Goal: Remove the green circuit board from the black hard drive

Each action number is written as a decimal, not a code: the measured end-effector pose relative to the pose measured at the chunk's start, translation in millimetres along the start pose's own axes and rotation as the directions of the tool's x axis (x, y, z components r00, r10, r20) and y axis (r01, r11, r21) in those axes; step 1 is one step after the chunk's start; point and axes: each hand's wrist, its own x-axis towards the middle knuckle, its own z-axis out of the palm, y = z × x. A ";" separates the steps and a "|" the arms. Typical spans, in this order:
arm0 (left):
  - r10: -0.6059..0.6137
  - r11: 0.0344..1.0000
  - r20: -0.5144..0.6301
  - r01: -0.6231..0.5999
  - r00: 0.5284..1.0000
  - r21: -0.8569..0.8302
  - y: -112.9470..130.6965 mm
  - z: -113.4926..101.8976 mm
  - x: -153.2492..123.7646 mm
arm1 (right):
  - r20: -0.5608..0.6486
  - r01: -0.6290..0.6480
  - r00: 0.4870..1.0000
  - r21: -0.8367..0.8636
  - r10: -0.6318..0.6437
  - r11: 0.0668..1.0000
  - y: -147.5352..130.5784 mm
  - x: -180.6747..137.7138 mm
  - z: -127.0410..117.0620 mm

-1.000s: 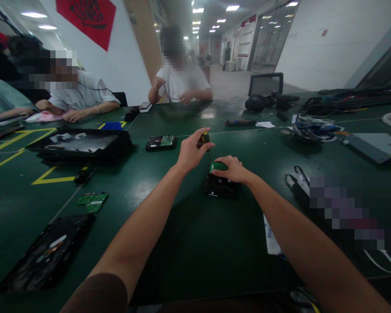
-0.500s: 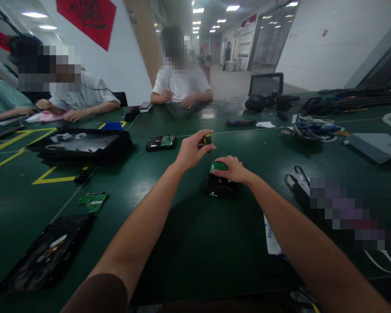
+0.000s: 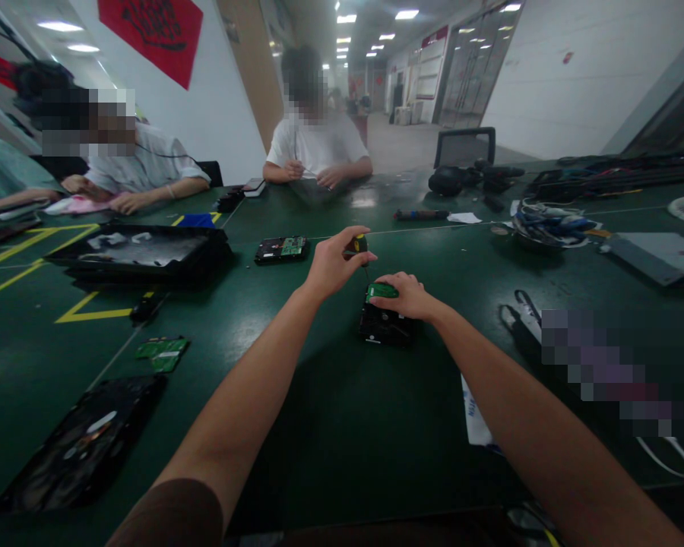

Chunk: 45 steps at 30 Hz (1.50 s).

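Observation:
My left hand [image 3: 337, 260] is closed around the black and yellow handle of a screwdriver [image 3: 360, 245]. The thin shaft points down to the far left corner of a hard drive [image 3: 384, 327]; I cannot tell exactly where the tip rests. The black drive lies on the green table in front of me, a green circuit board [image 3: 379, 291] on its far end. My right hand [image 3: 407, 295] grips the drive from the right, its thumb over the board and its fingers along the far side.
Another hard drive [image 3: 282, 248] lies beyond my left forearm. To the left are black trays [image 3: 142, 254], loose green circuit boards [image 3: 164, 352] and a large black drive [image 3: 85, 444]. A cable bundle [image 3: 555, 225] and a grey metal box [image 3: 661, 254] lie right. Several people sit across the table.
The screwdriver handle has turned and tilted slightly in my left hand. My right hand and the hard drive have stayed in place.

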 end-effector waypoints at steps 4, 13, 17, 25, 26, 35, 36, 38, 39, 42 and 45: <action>0.003 1.000 0.009 -0.003 1.000 -0.014 0.3 -1.2 0.4 | 0.006 0.004 1.000 0.010 -0.004 1.000 -0.8 -0.8 -1.7; 0.004 0.999 0.027 -0.003 1.000 -0.049 -0.4 -1.8 0.1 | -0.002 0.007 1.000 0.007 -0.007 1.000 -0.2 -0.2 -0.2; -0.007 0.999 0.024 0.008 1.000 -0.050 0.6 -1.6 0.1 | -0.001 -0.001 1.000 -0.001 0.001 1.000 -1.9 -1.0 -1.4; 0.002 0.999 -0.005 -0.002 1.000 -0.033 1.3 -1.7 -0.6 | 0.008 -0.005 1.000 0.002 0.005 1.000 -1.9 -1.0 -1.9; 0.004 1.000 -0.004 -0.004 1.000 -0.030 1.4 -1.7 -0.6 | 0.007 -0.004 1.000 0.004 0.004 1.000 -1.4 -0.7 -1.5; 0.001 1.000 0.001 -0.001 1.000 -0.025 -0.9 -1.2 -0.4 | 0.005 -0.002 1.000 0.011 0.002 1.000 0.4 0.2 -0.2; -0.001 1.000 0.002 0.001 1.000 -0.030 -1.4 -1.1 -0.4 | 0.006 -0.002 1.000 0.012 0.002 1.000 0.3 0.1 -0.3; 0.003 0.999 0.006 -0.003 1.000 -0.044 -2.4 -1.0 -0.4 | 0.005 -0.004 1.000 0.013 0.004 1.000 -0.1 -0.1 -0.6; 0.008 0.999 0.009 -0.007 1.000 -0.051 -2.9 -1.0 -0.4 | 0.005 -0.005 1.000 0.012 0.005 1.000 -0.3 -0.2 -0.7; 0.019 0.998 0.017 -0.018 1.000 -0.058 -3.6 -1.6 -0.4 | 0.004 -0.005 1.000 0.008 0.005 1.000 -0.6 -0.3 -0.6; 0.020 0.999 0.028 -0.019 0.999 -0.051 -2.9 -2.9 -0.3 | 0.006 -0.004 1.000 0.000 0.004 1.000 -0.6 -0.4 -0.5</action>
